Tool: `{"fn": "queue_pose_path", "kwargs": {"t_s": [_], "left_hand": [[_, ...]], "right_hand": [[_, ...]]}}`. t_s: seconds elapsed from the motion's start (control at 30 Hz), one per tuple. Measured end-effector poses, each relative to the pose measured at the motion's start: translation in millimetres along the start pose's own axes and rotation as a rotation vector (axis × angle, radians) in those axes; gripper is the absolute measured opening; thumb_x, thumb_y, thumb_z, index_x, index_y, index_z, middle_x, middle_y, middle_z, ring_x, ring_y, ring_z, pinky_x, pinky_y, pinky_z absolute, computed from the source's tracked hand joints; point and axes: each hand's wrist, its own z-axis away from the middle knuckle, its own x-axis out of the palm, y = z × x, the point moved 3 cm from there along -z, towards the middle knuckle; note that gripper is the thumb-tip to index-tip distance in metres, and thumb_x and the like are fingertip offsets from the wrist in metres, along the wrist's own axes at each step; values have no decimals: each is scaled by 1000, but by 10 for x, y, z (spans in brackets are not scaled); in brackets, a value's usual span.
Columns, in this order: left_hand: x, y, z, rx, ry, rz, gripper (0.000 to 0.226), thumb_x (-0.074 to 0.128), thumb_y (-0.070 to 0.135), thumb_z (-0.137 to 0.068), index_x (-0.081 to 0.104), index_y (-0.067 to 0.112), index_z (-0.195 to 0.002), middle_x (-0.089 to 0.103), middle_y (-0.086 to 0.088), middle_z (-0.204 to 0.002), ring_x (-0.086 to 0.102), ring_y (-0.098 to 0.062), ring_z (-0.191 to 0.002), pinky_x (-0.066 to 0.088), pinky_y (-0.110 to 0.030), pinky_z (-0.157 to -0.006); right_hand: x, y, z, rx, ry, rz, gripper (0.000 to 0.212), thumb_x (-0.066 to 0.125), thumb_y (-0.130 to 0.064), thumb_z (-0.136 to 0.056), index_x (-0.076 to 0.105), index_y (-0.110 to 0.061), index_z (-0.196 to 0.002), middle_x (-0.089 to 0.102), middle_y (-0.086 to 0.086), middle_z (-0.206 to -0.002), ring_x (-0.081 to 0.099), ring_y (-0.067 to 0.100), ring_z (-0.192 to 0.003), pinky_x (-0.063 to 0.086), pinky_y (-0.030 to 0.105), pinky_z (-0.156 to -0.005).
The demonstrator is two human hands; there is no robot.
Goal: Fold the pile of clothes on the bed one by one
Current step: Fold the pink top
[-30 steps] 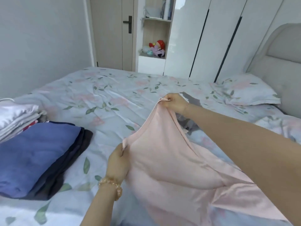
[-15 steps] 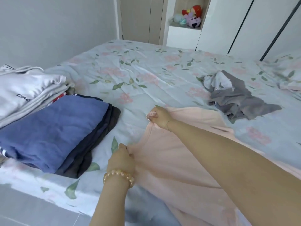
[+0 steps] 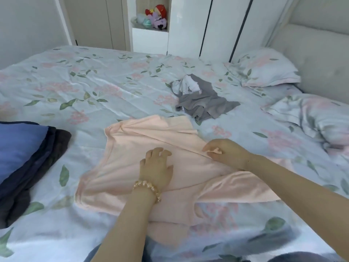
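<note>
Head view looks down on a pink garment [image 3: 143, 157] that lies spread on the bed [image 3: 90, 87], partly folded, with one long fold line running across it from the upper left to the right hand. The right hand [image 3: 225, 153] pinches a small bit of the pink cloth at this fold, between thumb and curled fingers, at the right side of the garment. The left hand [image 3: 156, 168] rests on the middle of the garment with fingers loose and spread, it presses the cloth and grips nothing; a bead bracelet [image 3: 148, 190] is on its wrist. Beyond the pink garment, near but apart from it, lies a crumpled grey garment [image 3: 204, 103]. At the left edge is a stack of folded clothes [image 3: 20, 150], blue on top and dark ones under it. The bed has a pale blue sheet with pink flowers and green leaves. A pillow [image 3: 264, 68] lies by the padded headboard [image 3: 321, 44]. Behind are white wardrobe doors [image 3: 188, 25] and a shelf with plush toys [image 3: 155, 17].
</note>
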Motion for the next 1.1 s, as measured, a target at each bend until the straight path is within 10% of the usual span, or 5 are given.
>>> {"fn": "queue_pose_path", "kwargs": {"t_s": [0.3,0.6,0.77,0.9,1.1], "left_hand": [[458,1021,-531,390,-153,68,32,53,13,-93,58,22,-123,50,2,-134,45,-24,-120,41,-37,-98],[921,1379,-1093,392,-470,-325,32,57,39,-92,57,27,-122,55,3,-124,46,-19,-120,38,-33,-100],[604,1424,-1311,356,-296,134,27,56,54,-87,57,29,-76,54,5,-79,55,-15,-82,40,-33,-77],[275,1656,-1644,381,-149,264,37,57,31,-95,42,22,-62,38,7,-65,39,-12,-63,29,-31,-64],[386,1765,-2251,272,30,126,41,51,36,-96,34,28,-60,44,9,-68,48,-22,-72,42,-46,-86]], "right_hand": [[-617,1325,959,312,59,327,23,54,-30,-95,63,-26,-115,59,-7,-119,53,15,-110,42,27,-84],[-356,1743,1096,199,-3,329,42,51,-52,-93,55,-30,-128,52,-7,-121,58,19,-98,46,34,-79],[-563,1838,1031,154,271,57,29,47,-29,-100,70,-13,-92,65,-1,-82,56,15,-74,38,28,-64],[-961,1870,809,173,436,-350,47,50,-28,-100,39,-5,-61,34,2,-59,32,11,-56,27,27,-57],[-1500,2012,285,224,219,-6,51,54,-48,-94,33,-15,-60,33,-3,-59,34,14,-57,25,31,-56]]}}
